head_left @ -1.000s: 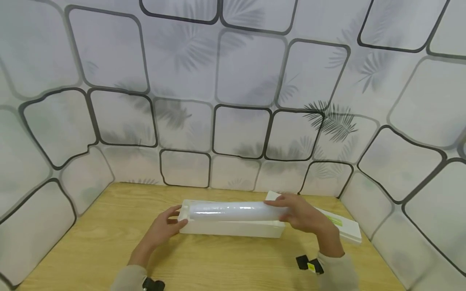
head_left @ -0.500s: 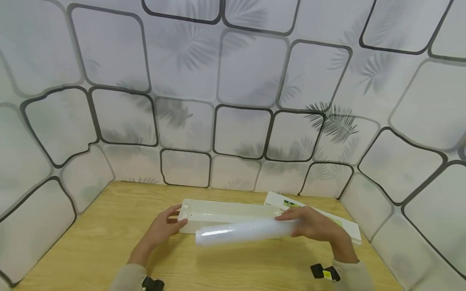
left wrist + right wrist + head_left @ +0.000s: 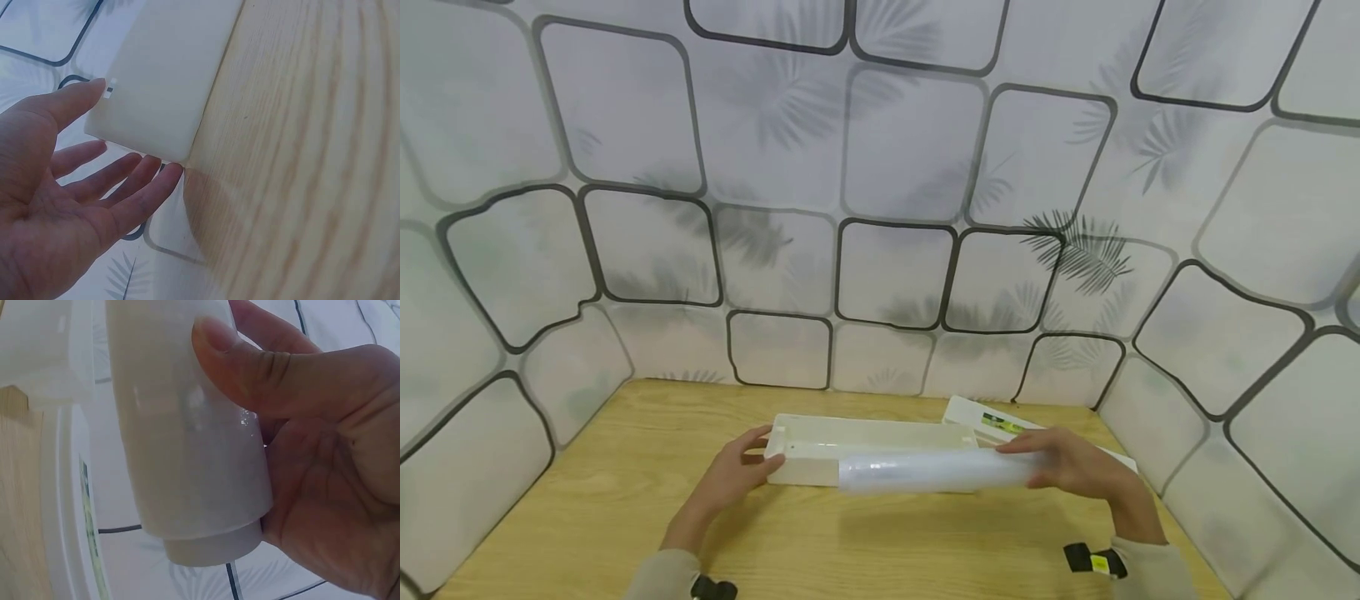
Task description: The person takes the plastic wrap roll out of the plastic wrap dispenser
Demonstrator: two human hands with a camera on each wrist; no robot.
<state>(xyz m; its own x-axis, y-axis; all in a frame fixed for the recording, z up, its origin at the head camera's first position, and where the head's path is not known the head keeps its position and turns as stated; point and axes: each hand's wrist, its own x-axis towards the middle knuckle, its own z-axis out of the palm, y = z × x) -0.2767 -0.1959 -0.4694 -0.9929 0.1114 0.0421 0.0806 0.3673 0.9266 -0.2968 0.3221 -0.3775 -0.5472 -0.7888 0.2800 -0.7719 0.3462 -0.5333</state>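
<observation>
My right hand (image 3: 1067,467) grips the right end of a shiny whitish roll of cling film (image 3: 917,471), thumb on one side and fingers behind. In the right wrist view the roll's pale core (image 3: 212,549) sticks out past the wound film. The roll hangs level in front of an open long white plastic box (image 3: 801,471), hiding part of its front wall. My left hand (image 3: 737,467) holds the box's left end. In the left wrist view its thumb touches the long wall of the box (image 3: 162,81) and its fingertips touch the end wall.
A long white lid (image 3: 966,410) with a green label (image 3: 1003,422) lies slantwise behind the right hand, partly hidden by it. Everything is on a wooden table (image 3: 647,450), with patterned fabric walls (image 3: 895,275) at the back and both sides.
The right hand has lifted the roll of cling film out of the box, brought it forward and then moved it right. The left hand stays on the box's end.
</observation>
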